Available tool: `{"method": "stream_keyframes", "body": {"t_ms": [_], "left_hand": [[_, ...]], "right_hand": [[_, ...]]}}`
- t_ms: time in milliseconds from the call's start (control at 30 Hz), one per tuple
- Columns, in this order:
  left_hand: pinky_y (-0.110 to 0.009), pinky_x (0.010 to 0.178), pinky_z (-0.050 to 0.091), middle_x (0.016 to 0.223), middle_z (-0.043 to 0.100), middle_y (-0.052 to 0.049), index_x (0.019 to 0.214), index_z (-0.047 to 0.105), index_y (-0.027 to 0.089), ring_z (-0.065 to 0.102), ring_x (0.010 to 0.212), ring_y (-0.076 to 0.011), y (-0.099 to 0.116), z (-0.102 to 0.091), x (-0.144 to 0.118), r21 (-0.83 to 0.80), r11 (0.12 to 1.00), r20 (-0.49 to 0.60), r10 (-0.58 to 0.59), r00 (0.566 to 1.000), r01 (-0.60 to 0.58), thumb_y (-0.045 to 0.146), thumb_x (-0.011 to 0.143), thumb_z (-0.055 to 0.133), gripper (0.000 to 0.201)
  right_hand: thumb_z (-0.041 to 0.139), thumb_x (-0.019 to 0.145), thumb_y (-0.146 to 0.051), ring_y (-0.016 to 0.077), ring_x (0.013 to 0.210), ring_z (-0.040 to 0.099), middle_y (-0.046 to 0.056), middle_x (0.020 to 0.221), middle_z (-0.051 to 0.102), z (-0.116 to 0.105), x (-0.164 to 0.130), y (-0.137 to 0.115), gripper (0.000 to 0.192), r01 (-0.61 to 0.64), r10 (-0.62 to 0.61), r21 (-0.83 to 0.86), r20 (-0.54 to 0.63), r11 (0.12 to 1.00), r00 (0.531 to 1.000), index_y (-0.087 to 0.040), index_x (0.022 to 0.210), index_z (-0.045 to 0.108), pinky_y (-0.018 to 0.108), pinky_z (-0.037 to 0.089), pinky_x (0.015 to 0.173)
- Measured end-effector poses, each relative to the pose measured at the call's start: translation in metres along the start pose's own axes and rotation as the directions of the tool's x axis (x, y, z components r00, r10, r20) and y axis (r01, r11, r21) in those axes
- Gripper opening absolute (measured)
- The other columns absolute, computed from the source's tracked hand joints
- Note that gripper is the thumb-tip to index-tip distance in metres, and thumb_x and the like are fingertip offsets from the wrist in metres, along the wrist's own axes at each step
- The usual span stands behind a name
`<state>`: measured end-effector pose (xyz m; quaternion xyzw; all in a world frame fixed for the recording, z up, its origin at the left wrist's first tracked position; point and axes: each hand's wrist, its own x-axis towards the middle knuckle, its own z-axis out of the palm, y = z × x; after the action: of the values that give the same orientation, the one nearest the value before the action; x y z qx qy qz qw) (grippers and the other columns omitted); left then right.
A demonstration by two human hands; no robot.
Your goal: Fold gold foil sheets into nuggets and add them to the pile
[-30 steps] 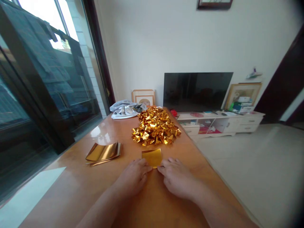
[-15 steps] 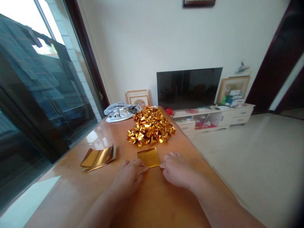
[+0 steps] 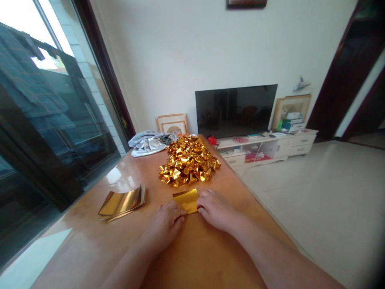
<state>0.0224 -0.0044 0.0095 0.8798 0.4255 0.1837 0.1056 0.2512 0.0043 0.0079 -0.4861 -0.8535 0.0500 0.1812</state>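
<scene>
Here is the small square sheet of shiny gold foil paper (image 3: 186, 199), lying flat on the glossy orange-brown wooden table (image 3: 195, 257), just in front of the big heap of folded gold foil pieces (image 3: 188, 160). The left hand (image 3: 165, 223) rests palm down with its fingers loosely stretched, the fingertips pressing on the sheet's near left corner; it grips nothing, it only pins. The right hand (image 3: 217, 208) is half curled at the sheet's right edge, fingertips on the foil there; whether an edge is pinched between them cannot be told. By the look of it this is an early fold on a fresh sheet. The next move calls for a light lift of one edge while the other hand holds the sheet from sliding on the slick top, then a firm crease. Left of the sheet, well apart, lies a curled stack of flat gold foil sheets (image 3: 122, 202). Beyond the heap sit a crumpled grey cloth (image 3: 147, 142), and a black television (image 3: 236, 110) on a white low cabinet (image 3: 270, 146).
</scene>
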Motion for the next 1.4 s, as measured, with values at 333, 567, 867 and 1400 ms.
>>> {"method": "stream_keyframes", "body": {"t_ms": [333,567,867,1400], "left_hand": [[-0.035,0.085,0.042,0.104,0.065,-0.004,0.119,0.066,0.030,0.057,0.099,-0.0244,-0.003,0.002,0.002,0.041,0.999,-0.080,-0.017,0.997,0.021,0.027,0.084,0.065,0.035],[-0.038,0.088,0.044,0.105,0.064,-0.007,0.119,0.065,0.025,0.057,0.101,-0.0256,-0.002,-0.003,0.002,0.026,0.998,-0.187,-0.046,0.981,0.052,0.029,0.089,0.058,0.030],[-0.038,0.089,0.051,0.107,0.068,-0.009,0.118,0.065,0.020,0.064,0.100,-0.0238,-0.002,-0.001,0.004,-0.325,0.945,-0.268,-0.136,0.954,0.043,0.038,0.087,0.064,0.035],[-0.024,0.064,0.045,0.084,0.069,-0.003,0.100,0.069,0.015,0.060,0.071,-0.0158,0.012,-0.008,0.005,-0.866,0.463,-0.049,-0.454,0.890,0.188,0.051,0.084,0.065,0.040]], "right_hand": [[0.047,0.097,-0.022,0.0184,0.090,0.051,0.006,0.092,0.063,0.000,0.004,0.001,0.019,0.024,-0.023,0.016,-0.089,1.000,0.996,-0.018,0.085,0.061,0.030,0.036,0.076],[0.045,0.097,-0.019,0.0159,0.083,0.053,0.003,0.089,0.063,-0.008,0.004,-0.004,0.014,0.017,0.027,0.247,-0.174,0.969,0.984,-0.019,0.087,0.055,0.027,0.036,0.074],[0.045,0.096,-0.024,0.0144,0.075,0.055,-0.001,0.079,0.060,-0.009,0.007,-0.002,0.016,-0.034,0.150,0.537,-0.174,0.843,0.973,-0.020,0.082,0.053,0.025,0.035,0.063],[0.051,0.093,-0.058,0.0139,0.066,0.052,-0.001,0.074,0.056,-0.012,0.006,-0.011,0.040,-0.097,0.186,0.939,0.036,0.330,0.982,-0.019,0.091,0.059,0.027,0.042,0.063]]}}
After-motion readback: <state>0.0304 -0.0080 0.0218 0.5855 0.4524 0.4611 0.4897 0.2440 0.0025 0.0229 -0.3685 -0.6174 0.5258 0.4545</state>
